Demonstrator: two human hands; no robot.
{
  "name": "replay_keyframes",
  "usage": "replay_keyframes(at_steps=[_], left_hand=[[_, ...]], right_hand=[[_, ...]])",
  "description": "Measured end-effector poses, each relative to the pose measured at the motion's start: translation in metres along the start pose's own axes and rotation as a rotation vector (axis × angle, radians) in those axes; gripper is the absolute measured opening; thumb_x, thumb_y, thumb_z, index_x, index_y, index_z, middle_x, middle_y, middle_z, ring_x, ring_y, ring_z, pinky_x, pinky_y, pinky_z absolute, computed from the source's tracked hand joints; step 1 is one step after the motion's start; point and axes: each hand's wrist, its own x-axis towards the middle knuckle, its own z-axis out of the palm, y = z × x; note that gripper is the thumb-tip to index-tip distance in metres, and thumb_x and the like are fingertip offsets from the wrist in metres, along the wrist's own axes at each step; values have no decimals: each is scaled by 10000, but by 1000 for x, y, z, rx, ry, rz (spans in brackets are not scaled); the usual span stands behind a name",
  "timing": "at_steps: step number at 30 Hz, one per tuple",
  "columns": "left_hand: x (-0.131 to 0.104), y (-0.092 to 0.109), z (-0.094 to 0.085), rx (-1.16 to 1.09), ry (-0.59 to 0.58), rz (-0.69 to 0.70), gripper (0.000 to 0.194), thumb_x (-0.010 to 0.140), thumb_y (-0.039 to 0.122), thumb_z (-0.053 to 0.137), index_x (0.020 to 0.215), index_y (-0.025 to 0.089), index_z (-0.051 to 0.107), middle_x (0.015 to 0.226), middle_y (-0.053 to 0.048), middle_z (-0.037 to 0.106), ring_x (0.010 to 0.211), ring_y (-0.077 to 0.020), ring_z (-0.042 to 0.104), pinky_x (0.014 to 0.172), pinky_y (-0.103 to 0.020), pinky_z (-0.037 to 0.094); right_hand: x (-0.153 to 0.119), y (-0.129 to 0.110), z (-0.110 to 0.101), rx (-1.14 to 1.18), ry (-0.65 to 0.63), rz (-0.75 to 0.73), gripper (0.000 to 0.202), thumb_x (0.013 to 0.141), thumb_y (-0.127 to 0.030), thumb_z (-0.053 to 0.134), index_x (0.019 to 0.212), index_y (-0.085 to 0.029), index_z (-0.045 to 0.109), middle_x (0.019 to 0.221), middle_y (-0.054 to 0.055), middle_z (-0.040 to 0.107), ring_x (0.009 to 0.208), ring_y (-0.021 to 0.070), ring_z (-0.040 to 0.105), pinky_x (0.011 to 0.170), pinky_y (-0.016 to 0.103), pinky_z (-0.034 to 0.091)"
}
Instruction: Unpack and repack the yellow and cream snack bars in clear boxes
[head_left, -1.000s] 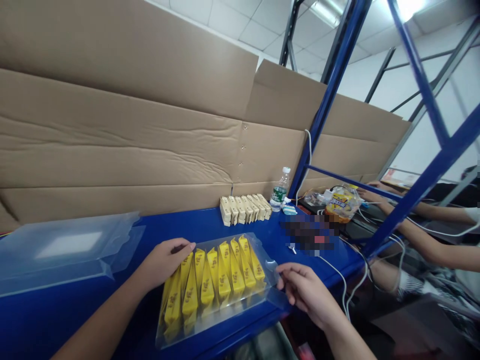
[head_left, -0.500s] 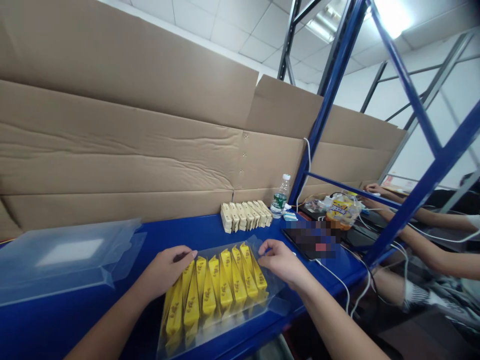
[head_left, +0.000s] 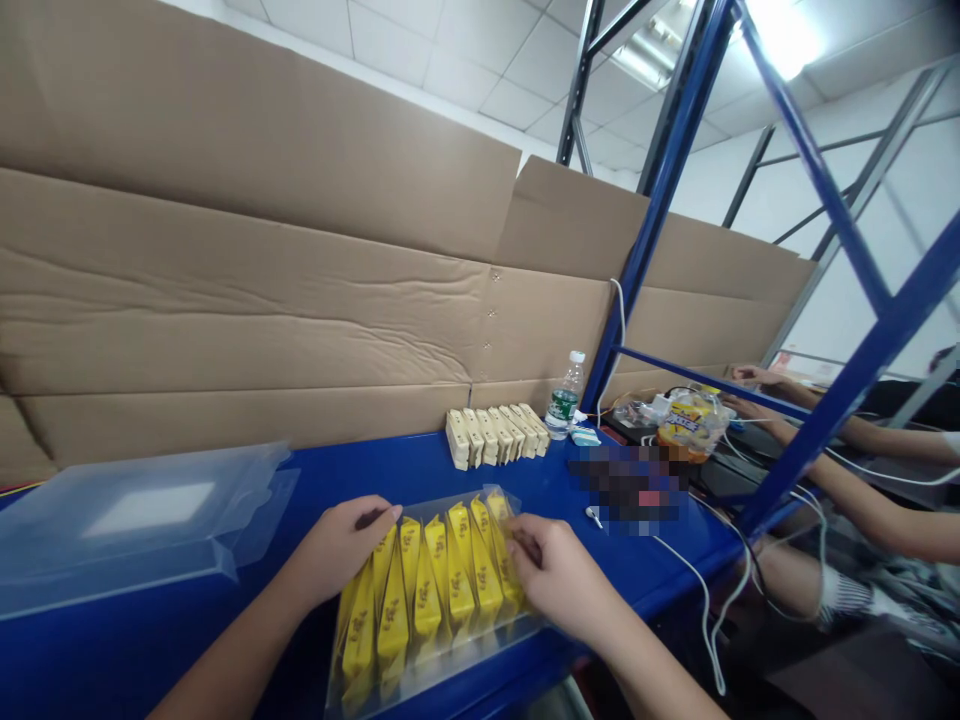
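Box (head_left: 450,658), clear plastic, one: filled with a row of leaning yellow packets (head_left: 426,600), lying on the blue table (head_left: 356,466) between our two hands. Left hand (head_left: 337,548): at the box's far left corner, a narrow gap between thumb and fingers; whether it pinches the plastic, we cannot tell. Right hand (head_left: 553,572): at the box's right end, fingers curled close by the rightmost packets; its hold we cannot make out. Beyond the box we list cream packages (head_left: 497,436), in a row, and one bottle (head_left: 565,402).
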Motion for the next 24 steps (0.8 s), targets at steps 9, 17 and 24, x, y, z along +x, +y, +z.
replay_keyframes(at_steps=[9,17,24], left_hand=[[3,-6,1,7,-59,-24,500,835,652,468,841,222,721,860,-26,728,878,-260,630,747,-316,445],[5,-8,1,4,-97,-63,526,840,675,442,865,218,701,898,-32,718,906,-266,622,761,-327,426],[5,-9,1,6,-108,-53,523,849,672,439,881,224,707,914,-28,729,916,-264,632,784,-331,435]], right_hand=[[5,8,-19,299,59,134,337,835,-412,577,1079,-180,594,683,-37,519,588,140,490,554,262,400],[11,35,-23,480,-42,267,600,783,-552,722,1242,-181,612,1202,109,689,1119,256,637,967,372,489],[25,36,-18,724,-257,310,954,667,-635,807,1454,-214,469,1553,125,436,1405,292,443,1164,415,338]])
